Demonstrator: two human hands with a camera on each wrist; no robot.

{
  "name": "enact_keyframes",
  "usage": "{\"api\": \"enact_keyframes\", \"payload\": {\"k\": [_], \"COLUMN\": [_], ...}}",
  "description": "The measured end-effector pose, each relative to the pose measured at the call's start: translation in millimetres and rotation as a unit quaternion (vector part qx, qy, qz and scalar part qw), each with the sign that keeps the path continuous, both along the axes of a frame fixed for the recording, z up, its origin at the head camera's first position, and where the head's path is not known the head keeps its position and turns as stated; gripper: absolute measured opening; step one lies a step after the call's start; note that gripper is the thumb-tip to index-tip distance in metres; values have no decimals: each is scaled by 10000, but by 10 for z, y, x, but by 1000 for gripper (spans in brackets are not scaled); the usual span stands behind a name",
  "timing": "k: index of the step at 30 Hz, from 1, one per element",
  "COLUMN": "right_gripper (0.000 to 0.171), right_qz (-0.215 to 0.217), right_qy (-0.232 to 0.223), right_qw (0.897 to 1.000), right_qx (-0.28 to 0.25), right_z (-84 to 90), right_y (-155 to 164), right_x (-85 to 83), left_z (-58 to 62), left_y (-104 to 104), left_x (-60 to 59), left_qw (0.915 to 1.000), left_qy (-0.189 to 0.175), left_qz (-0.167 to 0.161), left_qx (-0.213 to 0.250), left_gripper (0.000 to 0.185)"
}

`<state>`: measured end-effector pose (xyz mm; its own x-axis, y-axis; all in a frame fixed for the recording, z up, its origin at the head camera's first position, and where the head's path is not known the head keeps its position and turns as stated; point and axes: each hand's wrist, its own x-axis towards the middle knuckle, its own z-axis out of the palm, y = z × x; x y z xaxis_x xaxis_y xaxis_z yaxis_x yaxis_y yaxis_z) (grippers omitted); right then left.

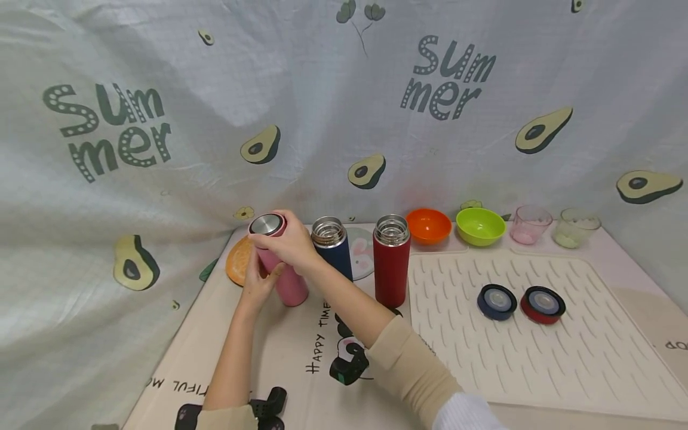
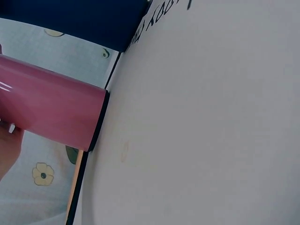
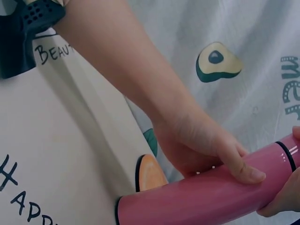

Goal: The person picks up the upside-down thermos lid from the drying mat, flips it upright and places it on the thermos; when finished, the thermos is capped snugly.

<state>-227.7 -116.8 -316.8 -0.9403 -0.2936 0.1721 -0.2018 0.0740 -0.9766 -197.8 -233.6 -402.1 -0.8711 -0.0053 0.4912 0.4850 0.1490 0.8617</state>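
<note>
A pink thermos [image 1: 292, 288] stands upright on the table at the left, its silver-topped lid [image 1: 267, 224] on its mouth. My left hand [image 1: 258, 282] grips the body from the left; in the right wrist view its thumb lies along the pink wall. From above, my right hand [image 1: 290, 240] grips the lid, thumb on the near side. Close by on the right is a navy thermos [image 1: 338, 258] with an uncovered steel mouth. Beyond it a red thermos [image 1: 391, 272] is likewise uncovered. In the left wrist view the pink thermos's base [image 2: 96, 124] meets the tabletop.
A navy lid [image 1: 497, 302] and a red lid [image 1: 543, 305] lie on the cream ridged mat [image 1: 516, 364] at right. Behind it stand an orange bowl [image 1: 429, 227], a green bowl [image 1: 481, 227] and two clear tinted cups [image 1: 530, 226]. An orange round coaster [image 1: 235, 263] lies behind the pink thermos.
</note>
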Motion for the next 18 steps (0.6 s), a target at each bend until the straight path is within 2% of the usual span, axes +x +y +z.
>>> {"api": "enact_keyframes", "payload": {"k": [6,9,13,18], "right_gripper": [61,59,61,64], "right_qz": [-424,-331,-18,-54], "right_qy": [348,259,0,54], "right_qw": [9983,9991,9994,9987], "right_qx": [186,77,-346,-510], "right_z": [-37,-58,-95,-116], "right_y": [-30,-34,-26,-20], "right_x": [-8,13,40,34], "left_z": [-13,-25,-35,-31], "left_y": [8,11,12,16], "left_x": [-21,-5,11,-9], "left_qw": [10000,9998,9993,9997], "left_qy": [35,-61,-216,-17], "left_qz": [71,161,288,248], "left_qx": [2,-28,-102,-86], "left_gripper": [70,71,68,69]}}
